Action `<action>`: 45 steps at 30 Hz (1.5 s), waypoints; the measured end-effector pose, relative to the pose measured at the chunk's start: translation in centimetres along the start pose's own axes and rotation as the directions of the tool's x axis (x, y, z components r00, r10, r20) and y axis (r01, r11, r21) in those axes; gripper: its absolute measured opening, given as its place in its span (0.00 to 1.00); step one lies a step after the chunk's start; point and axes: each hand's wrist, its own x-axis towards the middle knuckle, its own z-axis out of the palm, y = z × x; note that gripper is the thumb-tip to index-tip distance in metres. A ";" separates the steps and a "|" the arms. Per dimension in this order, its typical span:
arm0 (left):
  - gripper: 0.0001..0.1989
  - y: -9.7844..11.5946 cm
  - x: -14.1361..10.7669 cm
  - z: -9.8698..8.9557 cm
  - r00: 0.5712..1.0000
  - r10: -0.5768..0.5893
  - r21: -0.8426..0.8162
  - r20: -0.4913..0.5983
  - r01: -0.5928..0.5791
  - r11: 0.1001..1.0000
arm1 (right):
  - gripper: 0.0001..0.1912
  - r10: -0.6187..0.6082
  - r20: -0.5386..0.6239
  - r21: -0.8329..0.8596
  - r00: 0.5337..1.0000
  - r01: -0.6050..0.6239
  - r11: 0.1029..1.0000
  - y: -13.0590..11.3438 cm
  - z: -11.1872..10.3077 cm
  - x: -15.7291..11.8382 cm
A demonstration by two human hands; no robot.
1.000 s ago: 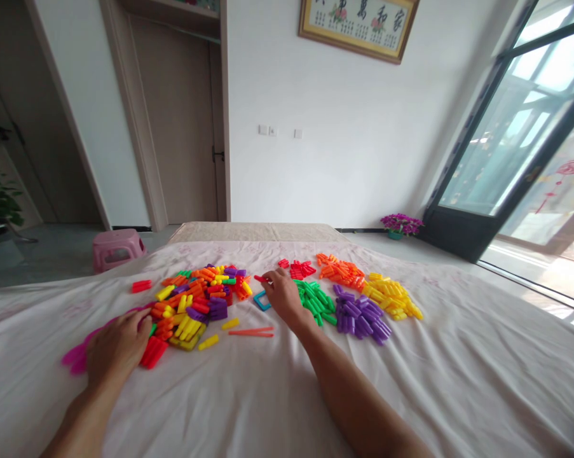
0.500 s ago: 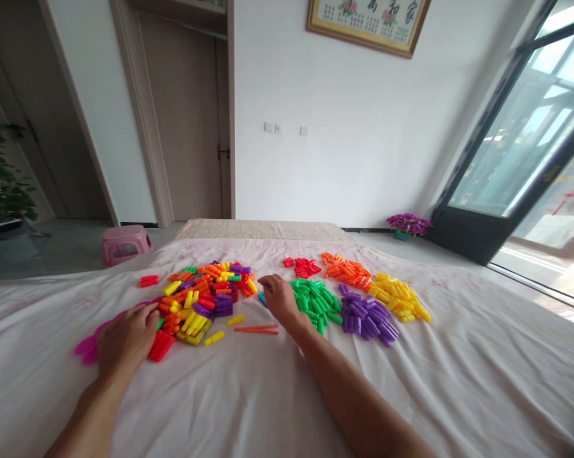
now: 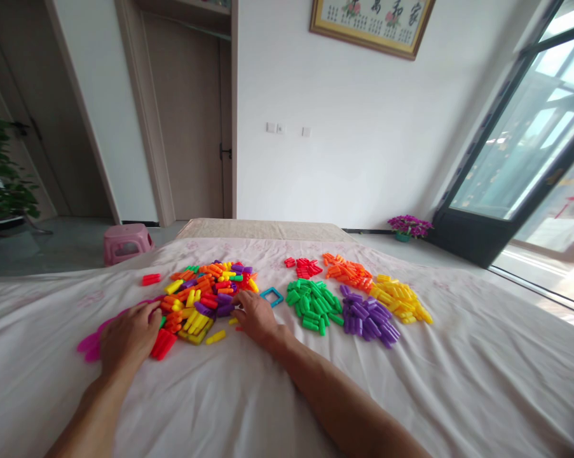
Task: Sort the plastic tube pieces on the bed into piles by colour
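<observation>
A: What's nearest on the pale, cloth-covered surface (image 3: 248,401)?

B: The left hand (image 3: 130,331), palm down over a flat magenta plastic shape (image 3: 91,345). Its bent fingers touch the left edge of a mixed pile of short, coloured plastic sticks (image 3: 203,302). I can't tell whether it grips any.

A: And the right hand (image 3: 252,315)?

B: Fingers curled at the pile's right edge; whether they pinch a stick is hidden. A loose yellow stick (image 3: 215,337) lies just left of it.

A: Beyond that?

B: A blue square plastic frame (image 3: 278,301), then a green heap of sticks (image 3: 311,304) with a purple heap (image 3: 369,317) at its right. Past those are yellow (image 3: 401,300), orange (image 3: 348,273) and red (image 3: 308,268) heaps.

A: Farther off?

B: A pink plastic stool (image 3: 128,243) at left, magenta potted flowers (image 3: 409,225) at right, and a gold-framed picture (image 3: 372,27) on the white wall (image 3: 315,184).
</observation>
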 end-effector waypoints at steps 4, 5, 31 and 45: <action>0.28 -0.2 0.1 0.1 1.000 0.009 0.015 0.006 -0.010 1.000 | 0.08 0.017 -0.034 0.086 0.999 -0.014 0.996 -0.4 -1.5 -0.1; 0.28 -0.3 0.1 0.1 1.000 0.015 0.015 0.005 -0.015 1.000 | 0.08 0.029 -0.053 0.096 0.998 -0.024 0.995 -0.5 -2.4 -0.1; 0.27 -1.6 0.9 1.7 1.000 0.010 -0.002 0.016 -0.010 1.000 | 0.13 0.548 -0.293 -0.324 0.783 -0.621 0.714 10.7 -23.1 -12.4; 0.26 -0.4 0.2 0.4 0.999 0.024 -0.007 -0.024 -0.024 1.000 | 0.14 0.181 0.081 -0.144 0.980 -0.168 0.975 -1.1 -6.0 -0.6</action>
